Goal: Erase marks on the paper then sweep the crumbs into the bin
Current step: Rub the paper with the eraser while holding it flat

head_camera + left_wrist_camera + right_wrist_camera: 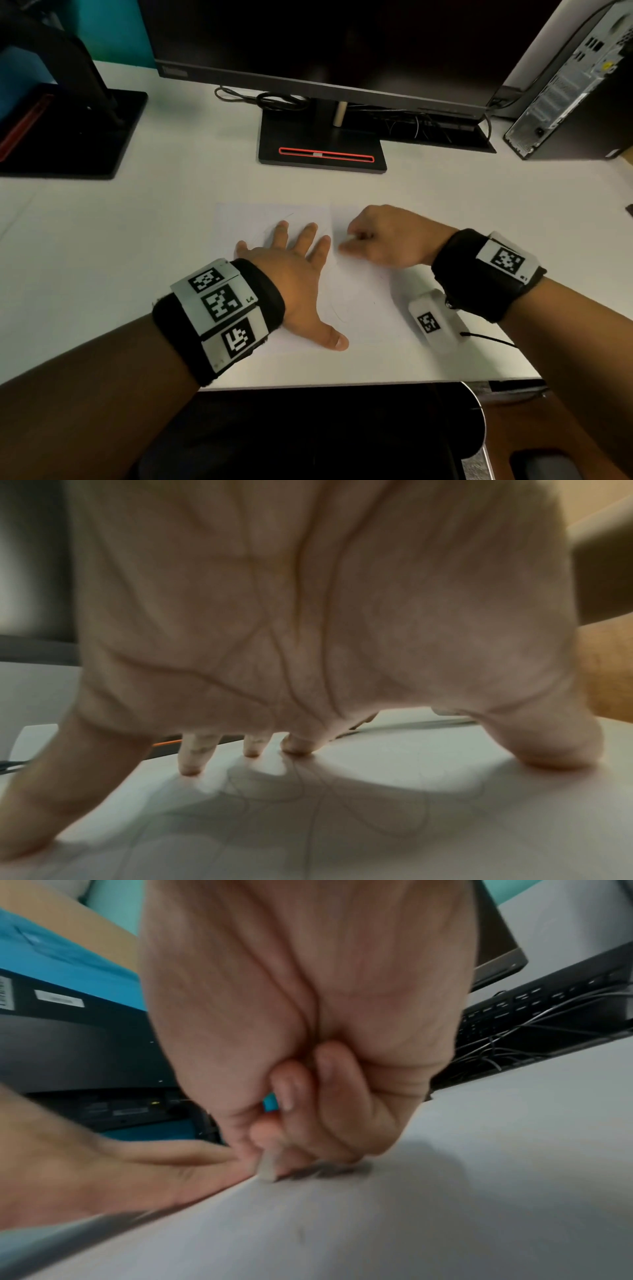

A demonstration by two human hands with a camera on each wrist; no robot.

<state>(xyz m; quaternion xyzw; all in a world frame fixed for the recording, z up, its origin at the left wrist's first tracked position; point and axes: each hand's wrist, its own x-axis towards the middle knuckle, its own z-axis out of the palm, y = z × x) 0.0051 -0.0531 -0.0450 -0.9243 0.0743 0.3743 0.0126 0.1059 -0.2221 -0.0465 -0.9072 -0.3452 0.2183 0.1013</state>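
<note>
A white sheet of paper (246,219) with faint pencil scribbles (308,799) lies on the white desk (171,178). My left hand (294,270) presses flat on the paper, fingers spread and straight. Just to its right, my right hand (380,240) is curled and pinches a small white eraser (267,1169), whose tip touches the paper (342,1218) beside my left fingers. Dark smudged marks (329,1171) show on the sheet next to the eraser. The eraser is mostly hidden by my fingers in the head view.
A monitor on a black stand (322,150) rises behind the paper, with cables (274,101) behind it. A computer tower (568,85) stands at the back right and another black stand (72,133) at the back left. The desk's front edge (342,383) is near me.
</note>
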